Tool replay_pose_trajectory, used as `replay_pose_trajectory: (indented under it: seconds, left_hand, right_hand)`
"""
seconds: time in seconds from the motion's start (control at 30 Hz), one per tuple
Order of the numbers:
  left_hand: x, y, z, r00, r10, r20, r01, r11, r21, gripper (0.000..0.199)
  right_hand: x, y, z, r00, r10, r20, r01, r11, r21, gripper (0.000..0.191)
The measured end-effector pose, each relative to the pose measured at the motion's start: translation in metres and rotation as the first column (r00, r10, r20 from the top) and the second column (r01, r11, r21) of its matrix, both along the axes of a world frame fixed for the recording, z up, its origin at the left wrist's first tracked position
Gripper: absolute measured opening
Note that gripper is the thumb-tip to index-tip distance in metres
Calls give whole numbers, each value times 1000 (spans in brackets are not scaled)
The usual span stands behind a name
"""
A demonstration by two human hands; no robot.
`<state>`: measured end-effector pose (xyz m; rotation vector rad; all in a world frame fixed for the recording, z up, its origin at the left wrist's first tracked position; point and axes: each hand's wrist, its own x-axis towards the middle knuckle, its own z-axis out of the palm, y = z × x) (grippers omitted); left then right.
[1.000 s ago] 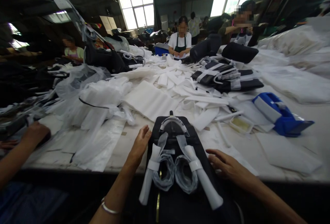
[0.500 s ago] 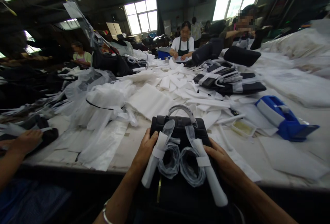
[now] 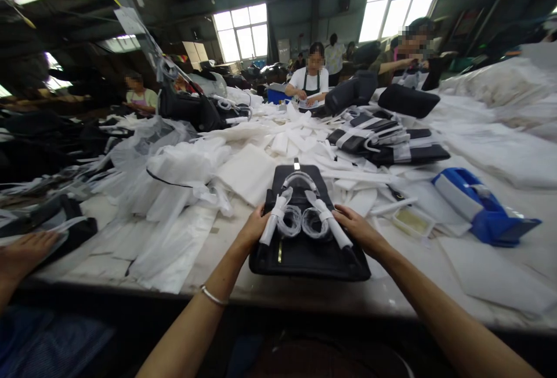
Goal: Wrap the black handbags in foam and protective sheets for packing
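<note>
**Caller:** Quick, what's changed?

**Me:** The black bag (image 3: 304,263) is down! It was tilted up in front of me, over the near edge; now it's lying back on the bench (image 3: 209,253), its top end towards the white packing sheets (image 3: 246,172).

**Caller:** And your fingers?

**Me:** Both sets grasping: my left hand (image 3: 252,230) has one side of the bag, my right hand (image 3: 361,232) the other, further up than its broad near end.

**Caller:** So what does that give you?

**Me:** The bench looks to be taking the weight, I'd judge, so I'm steadying more than lifting. Wrapped handle (image 3: 300,174) towards the far end, coiled straps (image 3: 298,221) facing up between my hands, all within reach.
</note>
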<state>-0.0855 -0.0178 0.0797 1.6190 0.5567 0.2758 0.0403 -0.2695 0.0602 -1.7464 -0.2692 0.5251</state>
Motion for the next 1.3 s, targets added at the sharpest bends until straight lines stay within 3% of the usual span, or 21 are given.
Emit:
replay_pose_trajectory:
  seconds: [0.07, 0.13, 0.2, 0.27, 0.33, 0.43, 0.53, 0.73, 0.83, 0.9, 0.97, 1.03, 1.07, 1.13, 1.2, 1.3]
  left_hand:
    - [-17, 5, -9, 1000, 6, -24, -6, 1000, -4, 71]
    - [-43, 9, -9, 1000, 0, -15, 0, 1000, 22, 78]
    - [-70, 9, -5, 994, -108, 16, 106, 989, 104, 76]
    - [-93, 3, -6, 971, -239, 21, 228, 946, 229, 78]
    - [-105, -6, -12, 968, -251, 6, 233, 905, 355, 90]
    - [-102, -15, -28, 990, -137, 30, 104, 865, 492, 94]
    - [-89, -15, -35, 995, -95, 30, 68, 868, 492, 89]
    - [-60, -3, -15, 1000, -12, 8, 7, 877, 481, 68]
    - [-42, 2, -5, 998, 13, 54, -37, 872, 487, 63]
    - [-34, 3, -5, 989, 63, 131, -113, 901, 419, 69]
    - [-33, 0, -14, 961, 161, 227, -219, 940, 261, 81]
    - [-38, -8, -28, 923, 277, 268, -292, 956, 17, 86]
    - [-41, -14, -36, 917, 313, 246, -289, 949, -128, 84]
    - [-49, -28, -47, 936, 315, 158, -224, 879, -421, 75]
    - [-55, -41, -50, 953, 286, 99, -158, 750, -642, 63]
    - [-64, -56, -43, 931, 360, 55, -173, 570, -803, 45]
  right_hand:
    - [-2, -17, -5, 995, -11, 101, 23, 993, -114, 56]
    - [-13, -42, -1, 985, -8, 171, 31, 991, -133, 55]
    - [-31, -68, 6, 975, 25, 222, 1, 993, -115, 54]
    - [-51, -87, 9, 946, 124, 301, -80, 985, -154, 59]
    - [-65, -94, 5, 879, 237, 414, -142, 959, -246, 69]
    - [-69, -84, -11, 767, 288, 574, -117, 941, -316, 78]
    - [-54, -65, -26, 716, 254, 650, -78, 955, -287, 75]
    - [-30, -48, -22, 805, 256, 535, -121, 954, -273, 41]
    - [-26, -45, -13, 850, 258, 460, -97, 934, -345, 41]
    - [-24, -47, -4, 857, 236, 458, -45, 919, -391, 55]
    - [-28, -51, 10, 784, 152, 602, 114, 918, -380, 72]
    - [-37, -53, 27, 574, 68, 816, 277, 922, -272, 77]
    - [-43, -52, 36, 445, 63, 893, 290, 934, -210, 74]
    - [-58, -42, 53, 242, 158, 957, 166, 965, -201, 60]
    - [-71, -22, 65, 125, 326, 937, -17, 945, -327, 52]
    - [-81, 17, 74, 100, 504, 858, -82, 863, -498, 49]
